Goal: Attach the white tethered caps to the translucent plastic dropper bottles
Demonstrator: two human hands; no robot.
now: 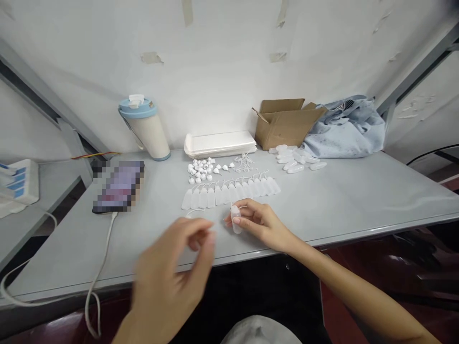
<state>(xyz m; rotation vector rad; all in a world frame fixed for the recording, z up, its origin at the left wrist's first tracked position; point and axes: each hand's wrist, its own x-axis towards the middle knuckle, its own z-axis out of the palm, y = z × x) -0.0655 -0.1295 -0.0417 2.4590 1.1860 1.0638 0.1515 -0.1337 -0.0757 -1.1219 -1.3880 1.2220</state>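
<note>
A grey desk (pixel 344 200) spans the view; at its back sit a pale blue cloth bag (pixel 344 131), a cardboard box (pixel 292 126) with raised flaps, a white stack (pixel 220 145) and a blue-lidded tumbler (pixel 148 126); the left hand (pixel 167 267) is blurred near the front edge, thumb and forefinger narrowly apart, and I cannot tell whether it holds anything; the right hand (pixel 267 222) pinches a bottle between thumb and fingers; a row of bottles (pixel 229 193) lies beyond; loose bottles (pixel 294 168) lie before the box; the pinched bottle (pixel 235 225) stands roughly upright, near the row; white caps (pixel 202 169) lie behind the row.
</note>
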